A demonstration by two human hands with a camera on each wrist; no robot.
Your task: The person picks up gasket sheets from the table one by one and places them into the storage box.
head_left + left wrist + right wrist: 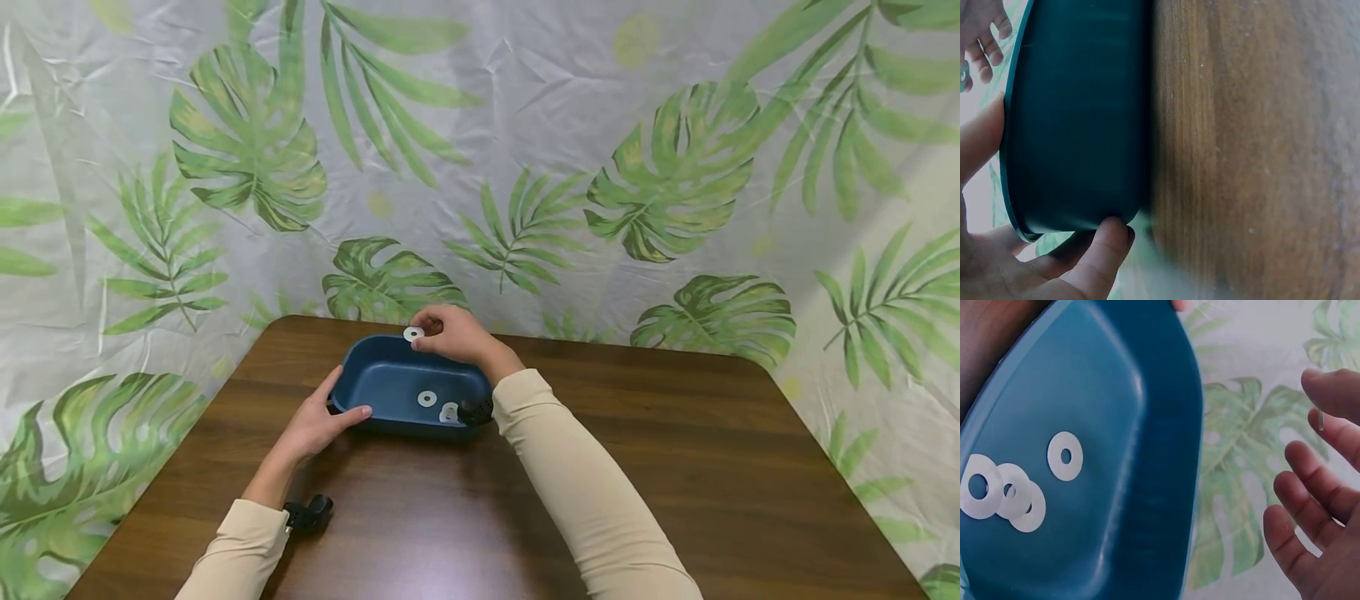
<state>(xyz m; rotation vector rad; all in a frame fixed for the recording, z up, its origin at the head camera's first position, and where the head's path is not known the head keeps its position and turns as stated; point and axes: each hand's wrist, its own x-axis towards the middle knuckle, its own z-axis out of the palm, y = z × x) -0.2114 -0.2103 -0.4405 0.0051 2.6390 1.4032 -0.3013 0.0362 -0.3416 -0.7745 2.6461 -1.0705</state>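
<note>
A blue plastic tub (382, 385) stands near the table's far edge. My left hand (313, 423) grips its left end, thumb over the near rim and fingers against the outer wall. Above the tub's far rim, my right hand (459, 335) pinches a flat silver washer (408, 334) between thumb and index finger. The other fingers are loosely spread in the right wrist view, where that washer shows edge-on. On the tub floor lies a single washer (1054, 459), and beside it several overlapping washers (1019, 497), partly hidden by the right wrist camera in the head view.
The dark wooden table (675, 467) extends toward me and to the right of the tub. A leaf-printed cloth (525, 150) hangs behind the table's far edge. Black wrist cameras sit on both wrists, the left one (309, 514) low over the table.
</note>
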